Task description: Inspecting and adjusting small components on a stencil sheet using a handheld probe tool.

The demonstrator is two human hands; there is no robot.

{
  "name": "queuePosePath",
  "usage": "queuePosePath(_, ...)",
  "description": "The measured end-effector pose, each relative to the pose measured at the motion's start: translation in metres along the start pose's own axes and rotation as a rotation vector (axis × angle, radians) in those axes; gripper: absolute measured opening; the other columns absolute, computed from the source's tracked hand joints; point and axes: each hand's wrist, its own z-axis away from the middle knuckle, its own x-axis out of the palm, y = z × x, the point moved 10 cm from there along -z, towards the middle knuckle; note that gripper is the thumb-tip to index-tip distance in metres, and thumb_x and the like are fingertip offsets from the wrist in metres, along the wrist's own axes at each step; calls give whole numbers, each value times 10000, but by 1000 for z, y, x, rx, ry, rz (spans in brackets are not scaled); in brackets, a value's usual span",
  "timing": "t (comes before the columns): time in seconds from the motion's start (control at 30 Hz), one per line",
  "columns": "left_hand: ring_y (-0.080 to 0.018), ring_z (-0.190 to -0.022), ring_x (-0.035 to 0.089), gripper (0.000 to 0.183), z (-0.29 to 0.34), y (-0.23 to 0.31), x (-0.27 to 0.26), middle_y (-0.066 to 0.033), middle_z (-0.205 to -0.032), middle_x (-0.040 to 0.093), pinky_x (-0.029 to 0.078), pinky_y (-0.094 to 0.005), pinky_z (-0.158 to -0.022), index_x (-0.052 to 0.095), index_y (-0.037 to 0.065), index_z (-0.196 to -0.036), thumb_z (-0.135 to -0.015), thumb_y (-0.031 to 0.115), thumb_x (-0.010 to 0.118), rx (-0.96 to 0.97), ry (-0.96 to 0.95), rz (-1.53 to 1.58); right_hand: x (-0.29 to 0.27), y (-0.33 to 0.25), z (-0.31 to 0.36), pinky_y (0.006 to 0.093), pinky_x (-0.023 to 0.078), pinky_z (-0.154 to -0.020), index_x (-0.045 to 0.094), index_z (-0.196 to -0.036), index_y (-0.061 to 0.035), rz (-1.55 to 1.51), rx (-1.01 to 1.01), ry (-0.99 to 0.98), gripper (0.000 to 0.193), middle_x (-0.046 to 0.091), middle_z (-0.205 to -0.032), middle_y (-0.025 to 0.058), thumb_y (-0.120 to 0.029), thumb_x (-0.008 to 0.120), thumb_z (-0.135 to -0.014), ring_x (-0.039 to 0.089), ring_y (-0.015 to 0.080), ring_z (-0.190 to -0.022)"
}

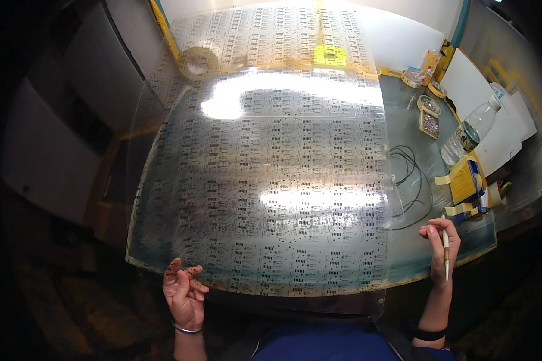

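A large clear film sheet (271,216), printed with rows of small dark circuit-like patterns, spreads over the table and hangs past its near edge. By the sheet's lower left part is my left hand (185,301), its fingers bent and apart, holding nothing I can see. Dark specks show over those fingers; whether the film covers them, I cannot tell. On the right, beyond the sheet's side edge, my right hand (439,243) grips a slim pen-like stick (446,256), pale with a brownish part. It points roughly up and down, and its exact kind is unclear.
Along the table's right side stand a clear plastic bottle (471,133), a yellow and blue box (465,182), a tray of small bits (429,123) and tape rolls (437,89). Thin black cable (417,174) lies coiled beside the film. Bright glare hides some of the print.
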Motion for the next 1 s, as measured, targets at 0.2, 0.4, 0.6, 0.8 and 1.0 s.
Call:
queuePosePath(0.2,-181,-590,683,325,-3,1,13,-240,-967,680,507,-176,-452,495,33,-1299,-998,153,509,-57,-23,-99,1,-1,0,272,510,-785,584,-1015,14,-18,9,-16,114,658,-857,96,-56,571,-927,636,138,-813)
queuePosePath(0.4,-197,-762,712,414,-3,2,48,-226,-1085,644,577,-181,-595,366,15,-1373,-999,133,499,-169,-67,-247,3,-2,-1,276,511,-792,583,-1012,17,-23,-5,-13,107,654,-849,94,-49,568,-929,632,139,-803)
queuePosePath(0.6,-241,-935,691,503,2,1,55,-235,-1130,626,593,-256,-782,319,-11,-1400,-958,52,551,-252,-133,-274,4,-15,7,278,510,-800,592,-1013,12,14,-103,10,110,655,-875,103,-49,559,-928,644,149,-835)
queuePosePath(0.8,-259,-982,681,493,8,-1,49,-245,-1139,620,590,-275,-803,332,-15,-1384,-943,18,551,-233,-152,-216,112,-82,43,443,352,-1087,571,-1171,-28,350,-522,-473,364,595,-1265,212,-78,688,-831,479,368,-1295)
queuePosePath(1.0,-299,-983,680,464,2,-8,52,-267,-1134,613,591,-301,-798,335,-27,-1356,-945,17,547,-161,-223,-157,219,-78,142,433,322,-1102,499,-1290,-29,164,-603,-1333,514,467,-1387,213,-260,704,-880,396,354,-1349)
